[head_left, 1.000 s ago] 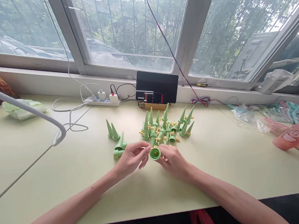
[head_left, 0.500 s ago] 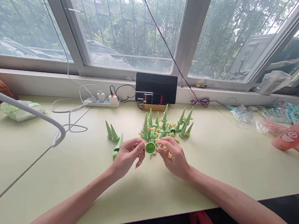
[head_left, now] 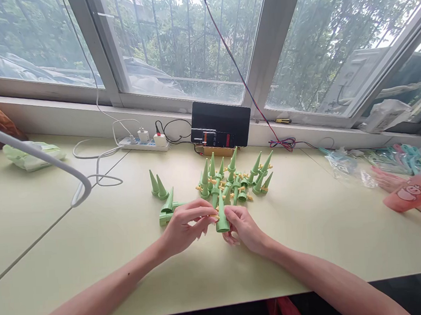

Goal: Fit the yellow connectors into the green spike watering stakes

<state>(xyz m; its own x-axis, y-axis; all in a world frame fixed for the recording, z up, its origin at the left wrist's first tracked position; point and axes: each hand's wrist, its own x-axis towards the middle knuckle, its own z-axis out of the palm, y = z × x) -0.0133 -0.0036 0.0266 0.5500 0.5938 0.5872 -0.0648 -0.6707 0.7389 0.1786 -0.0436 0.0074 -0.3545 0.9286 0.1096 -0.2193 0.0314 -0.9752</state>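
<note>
In front of me my right hand (head_left: 243, 226) grips a green plastic watering spike (head_left: 222, 218), its point up and its wide collar end low. My left hand (head_left: 188, 221) pinches a small yellow valve (head_left: 214, 217) at the left side of that spike. I cannot tell how deep the valve sits in it. Just beyond my hands stands a cluster of green watering spikes (head_left: 231, 168), many with yellow valves in them. Left of the cluster, near my left hand, are several green spikes (head_left: 161, 186), some upright and some lying down.
A dark tablet (head_left: 221, 123) leans on the window sill behind the cluster. A power strip (head_left: 143, 143) with cables lies to its left, and a white curved bar (head_left: 54, 162) crosses the left side. At right, another person's hand is by a pink cup (head_left: 408, 194), near plastic bags (head_left: 346, 166).
The held spike has turned from its open end facing me to point up, and moved slightly right and nearer. My left hand has shifted right and now pinches the yellow valve.
</note>
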